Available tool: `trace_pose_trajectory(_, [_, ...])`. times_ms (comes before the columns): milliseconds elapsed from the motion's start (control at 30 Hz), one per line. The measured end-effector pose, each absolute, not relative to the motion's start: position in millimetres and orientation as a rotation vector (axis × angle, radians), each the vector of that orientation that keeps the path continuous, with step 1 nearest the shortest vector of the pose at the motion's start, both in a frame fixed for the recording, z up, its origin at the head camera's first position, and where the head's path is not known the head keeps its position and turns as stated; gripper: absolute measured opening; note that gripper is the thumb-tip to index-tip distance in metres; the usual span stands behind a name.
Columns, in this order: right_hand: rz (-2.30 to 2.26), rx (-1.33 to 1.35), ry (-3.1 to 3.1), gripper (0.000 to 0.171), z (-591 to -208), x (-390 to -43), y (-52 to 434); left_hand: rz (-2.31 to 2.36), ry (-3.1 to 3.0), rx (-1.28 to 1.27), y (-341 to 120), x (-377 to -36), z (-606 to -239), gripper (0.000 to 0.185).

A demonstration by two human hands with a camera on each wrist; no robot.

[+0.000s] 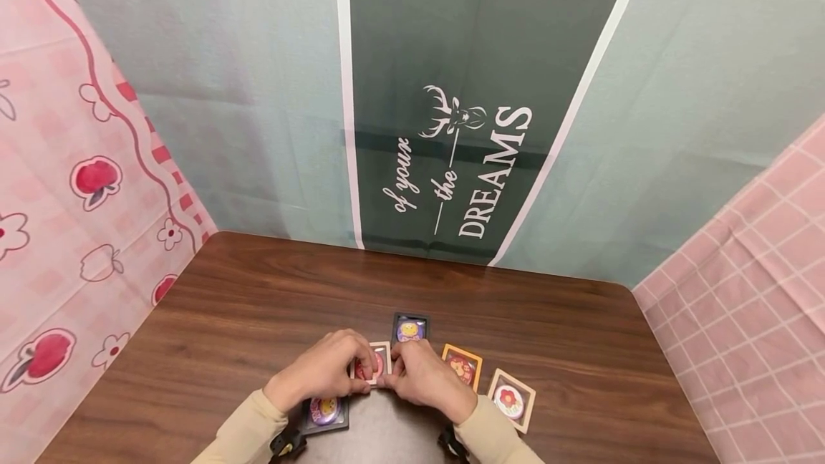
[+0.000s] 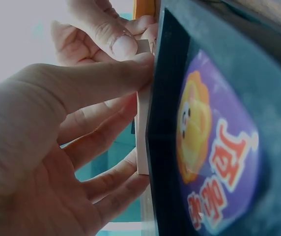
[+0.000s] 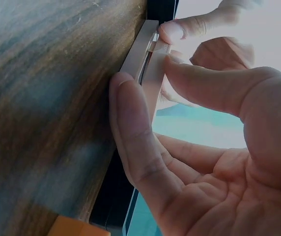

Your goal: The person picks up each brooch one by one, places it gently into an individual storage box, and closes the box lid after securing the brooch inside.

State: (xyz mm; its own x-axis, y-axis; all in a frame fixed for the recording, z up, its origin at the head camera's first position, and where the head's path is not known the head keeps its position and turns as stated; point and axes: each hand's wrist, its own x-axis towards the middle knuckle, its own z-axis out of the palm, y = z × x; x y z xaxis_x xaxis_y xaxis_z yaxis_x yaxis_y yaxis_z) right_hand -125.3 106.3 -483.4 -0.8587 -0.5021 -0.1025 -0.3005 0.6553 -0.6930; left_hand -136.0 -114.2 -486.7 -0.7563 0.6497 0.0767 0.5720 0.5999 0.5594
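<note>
On the brown table point(image 1: 245, 306), both hands meet over a small white frame point(image 1: 376, 364) with a red badge in it. My left hand point(image 1: 361, 372) pinches its left edge and my right hand point(image 1: 394, 371) pinches its right edge. The left wrist view shows the left thumb point(image 2: 106, 78) and fingers on the white frame's edge point(image 2: 143, 132), with the right hand's fingertips point(image 2: 118, 42) just beyond. From the right wrist, thumb and forefinger point(image 3: 130, 123) press the white frame point(image 3: 141, 51), which lifts slightly off the wood.
A black frame with a purple badge point(image 1: 409, 328) lies just behind the hands. An orange frame point(image 1: 462, 366) and a beige frame with a red flower badge point(image 1: 511, 399) lie to the right. Another black frame with a purple badge point(image 1: 325, 412) point(image 2: 214, 147) sits under my left wrist. Cloth backdrops surround the table.
</note>
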Motion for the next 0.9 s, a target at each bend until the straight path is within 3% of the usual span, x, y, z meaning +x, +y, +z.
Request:
trace_pose_trajectory(533, [-1.038,-0.630,2.606,0.025,-485.1,-125.3,104.3,0.851,2.743,1.071,-111.1,-134.9,-484.7,0.031])
trace_pose_trajectory(733, [-1.041,-0.753,2.676,0.020,-479.2,-135.1,116.1,0.857,2.714,1.090,-113.7,-138.1,-483.5,0.021])
trace_pose_trajectory(833, [-0.971,-0.825,2.848,0.028,-467.7,-141.5,130.2,0.874,2.807,1.055,-118.4,-142.8,-480.8,0.021])
trace_pose_trajectory(900, [-0.844,-0.827,2.998,0.038,-459.2,-145.6,143.5,0.845,2.942,1.005,-123.5,-147.8,-478.3,0.032])
